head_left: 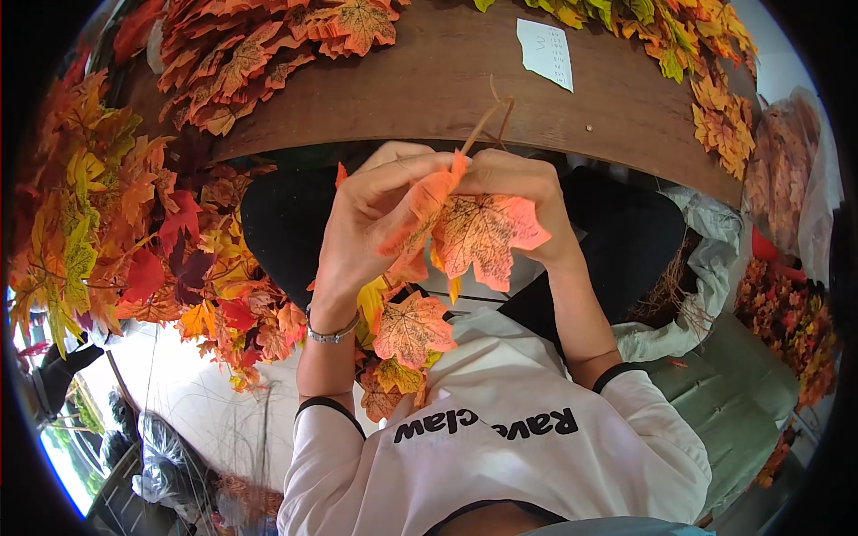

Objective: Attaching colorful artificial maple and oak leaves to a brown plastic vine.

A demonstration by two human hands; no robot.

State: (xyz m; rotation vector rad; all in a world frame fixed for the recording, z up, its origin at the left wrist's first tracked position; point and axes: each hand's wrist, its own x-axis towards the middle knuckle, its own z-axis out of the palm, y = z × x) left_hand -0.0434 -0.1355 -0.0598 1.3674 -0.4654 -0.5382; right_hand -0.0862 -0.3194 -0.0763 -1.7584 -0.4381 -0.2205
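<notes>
Both hands meet in front of my chest, just short of the table's near edge, around an artificial maple leaf branch [487, 234]. Its orange leaves carry dark veins, and thin brown stems poke out above my fingers toward the table. My left hand [362, 210] is closed on the branch, with a leaf lying over its fingertips. From the other side, my right hand [523, 183] has its fingers curled in on the stem; its fingertips are partly hidden by leaves. More orange and yellow leaves [413, 330] dangle below, beside my left wrist.
On the brown wooden table [402, 98] lie a pile of orange leaves [259, 54], a torn white paper [545, 55] and yellow-green leaves [661, 31]. A heap of mixed leaves [152, 232] stands at the left. Brown stems [675, 290] sit in a white sack [710, 259] at the right.
</notes>
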